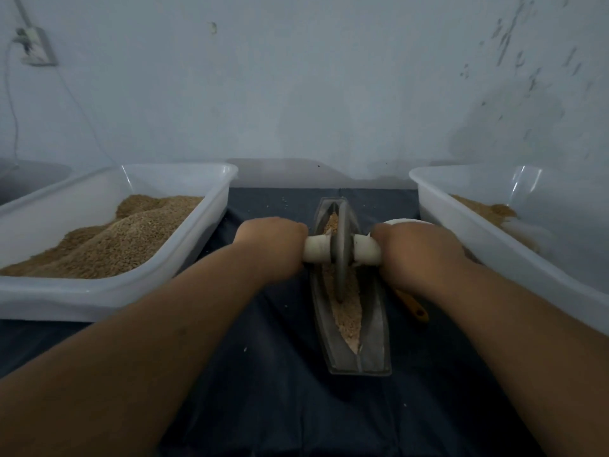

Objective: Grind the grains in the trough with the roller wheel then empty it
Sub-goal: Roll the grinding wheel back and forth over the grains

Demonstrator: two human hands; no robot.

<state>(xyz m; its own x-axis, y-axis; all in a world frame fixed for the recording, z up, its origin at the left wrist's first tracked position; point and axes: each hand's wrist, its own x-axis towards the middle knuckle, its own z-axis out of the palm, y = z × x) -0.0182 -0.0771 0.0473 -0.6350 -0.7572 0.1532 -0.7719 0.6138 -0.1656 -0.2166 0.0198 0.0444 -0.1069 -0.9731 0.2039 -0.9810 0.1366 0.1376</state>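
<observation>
Filling the upper half of the frame is a pale blue wall (329, 77), scuffed with dark marks at the upper right; below it a tabletop under a dark blue cloth (263, 374) runs down to the bottom edge. Two translucent white tubs stand on the cloth: the left tub (99, 298) at middle left holds a deep heap of brown meal (115, 239); the right tub (494, 245) at middle right holds a much thinner layer (491, 211) of the same stuff. Both bare forearms reach in from the lower corners toward the centre.

Between the tubs, just right of centre, lies the trough (375, 324), a long grey boat-shaped channel pointing away from the camera; pale crushed grains (347, 311) lie along its groove. The roller wheel (341, 252) stands upright on edge in that groove, about midway along, its rim down among the grains. A white axle (316, 249) passes through the wheel's hub; the left hand (273, 245) has its grip closed round the left end, and the right hand (415, 249) has its grip closed round the right end.

Behind the right hand peeks the rim of a white bowl (405, 221); below the right wrist an orange handle (415, 308) shows, perhaps of a brush or spoon, the rest hidden. A few loose specks (283, 200) dot the cloth; a wall socket (34, 46) with a cable sits at the upper left.
</observation>
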